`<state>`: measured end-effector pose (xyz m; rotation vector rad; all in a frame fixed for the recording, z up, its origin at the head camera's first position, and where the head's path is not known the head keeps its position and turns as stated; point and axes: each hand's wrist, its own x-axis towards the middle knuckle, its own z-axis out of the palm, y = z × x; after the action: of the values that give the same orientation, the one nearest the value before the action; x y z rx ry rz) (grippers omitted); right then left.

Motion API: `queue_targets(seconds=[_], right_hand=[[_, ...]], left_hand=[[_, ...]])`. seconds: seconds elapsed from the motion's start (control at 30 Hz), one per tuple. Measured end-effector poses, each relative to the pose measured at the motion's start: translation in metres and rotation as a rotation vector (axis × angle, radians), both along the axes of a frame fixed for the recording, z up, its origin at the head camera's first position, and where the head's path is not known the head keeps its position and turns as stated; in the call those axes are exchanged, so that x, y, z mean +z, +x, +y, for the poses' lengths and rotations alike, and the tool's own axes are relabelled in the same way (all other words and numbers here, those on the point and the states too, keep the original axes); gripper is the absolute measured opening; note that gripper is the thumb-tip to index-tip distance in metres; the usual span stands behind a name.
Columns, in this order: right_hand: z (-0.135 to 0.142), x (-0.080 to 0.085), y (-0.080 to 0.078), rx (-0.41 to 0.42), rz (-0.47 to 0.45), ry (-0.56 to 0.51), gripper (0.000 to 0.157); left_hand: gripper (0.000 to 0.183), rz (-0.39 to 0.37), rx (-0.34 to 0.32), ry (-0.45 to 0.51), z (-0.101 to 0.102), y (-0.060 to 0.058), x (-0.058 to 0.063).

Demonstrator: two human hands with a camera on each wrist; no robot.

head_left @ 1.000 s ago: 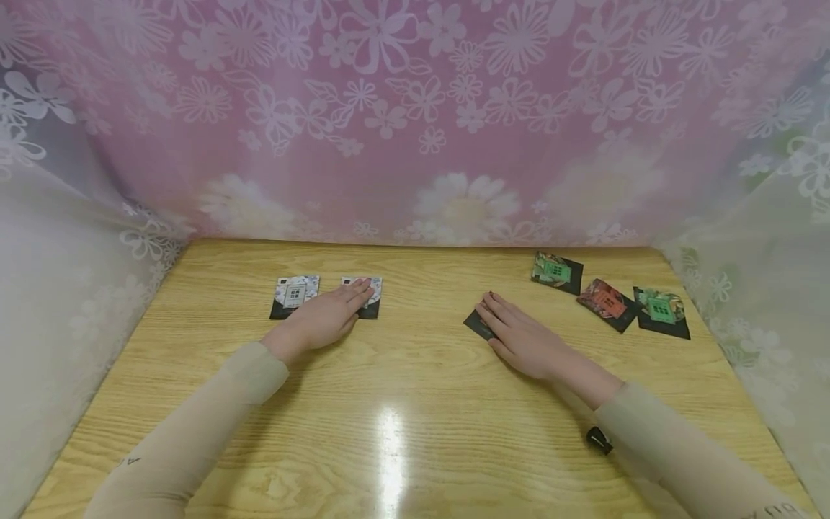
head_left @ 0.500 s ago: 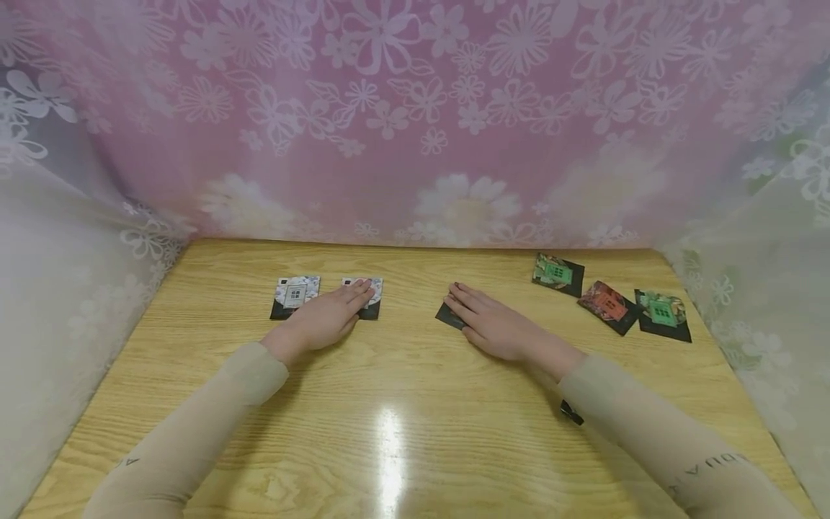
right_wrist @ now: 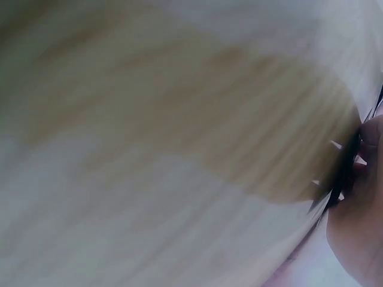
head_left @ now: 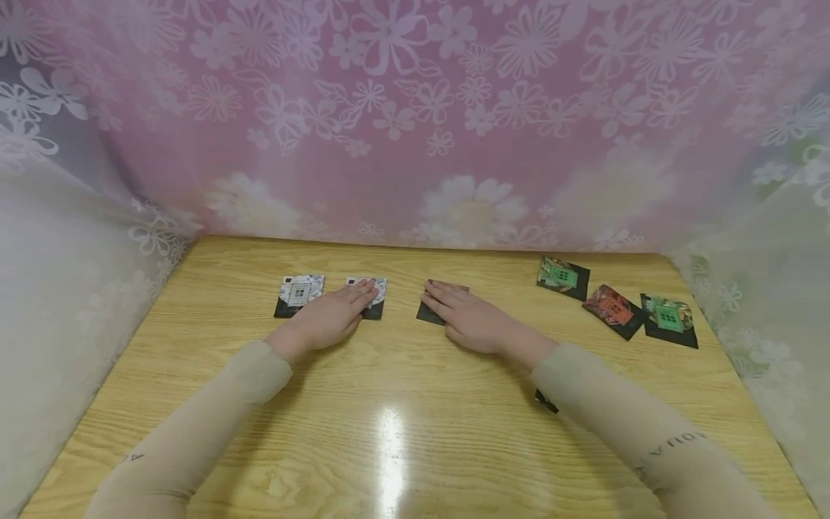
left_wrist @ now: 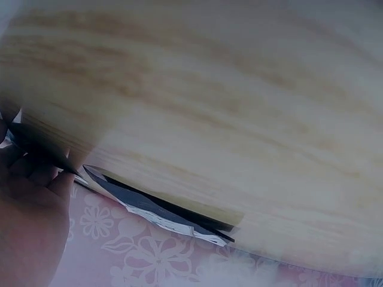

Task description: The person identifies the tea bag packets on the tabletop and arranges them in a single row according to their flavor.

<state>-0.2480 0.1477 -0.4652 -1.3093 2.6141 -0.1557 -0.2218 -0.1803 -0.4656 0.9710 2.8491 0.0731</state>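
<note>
In head view, on the yellow wood-grain surface (head_left: 324, 432): toward the left, lying straight, a flat square packet with white floral print and black lower part (head_left: 300, 295). Just beside, under the straight fingers of the left hand (head_left: 327, 317), a second flat packet of the same white and black pattern (head_left: 380, 295), lined up with the first. Farther right, almost in the same line, a flat dark packet with reddish-brown upper edge (head_left: 431, 315), mostly covered by the right hand (head_left: 476, 321), with fingers also straight, resting on top without gripping. Well apart at the right side, lying askew: a flat black packet with green label (head_left: 563, 277), a flat black packet with red label (head_left: 612, 311), and another flat black packet with green label (head_left: 670, 319). Cannot tell about contact between the last two. By judgement, roughly half done: two packets in neat row, a third nearly in line, three at the right apparently left to handle.

In left wrist view, dim and blurred: dark packet under the left hand, and beside it another with white edge, probably the leftmost.

In right wrist view: only a thin dark edge under the right hand; print impossible to read.
</note>
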Motion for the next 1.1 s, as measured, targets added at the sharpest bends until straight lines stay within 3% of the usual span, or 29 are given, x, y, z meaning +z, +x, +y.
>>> queue_targets(seconds=[0.37, 0.67, 1.1], right_hand=[[-0.025, 0.002, -0.005, 0.008, -0.004, 0.006, 0.065], [-0.025, 0.004, -0.004, 0.011, 0.014, -0.127, 0.065], [-0.016, 0.005, 0.001, -0.067, -0.042, -0.074, 0.065]], left_hand=[[0.061, -0.016, 0.010, -0.012, 0.001, -0.002, -0.002], [0.061, -0.022, 0.013, -0.008, -0.001, -0.001, 0.000], [0.060, -0.010, -0.003, -0.001, -0.001, 0.000, 0.000]])
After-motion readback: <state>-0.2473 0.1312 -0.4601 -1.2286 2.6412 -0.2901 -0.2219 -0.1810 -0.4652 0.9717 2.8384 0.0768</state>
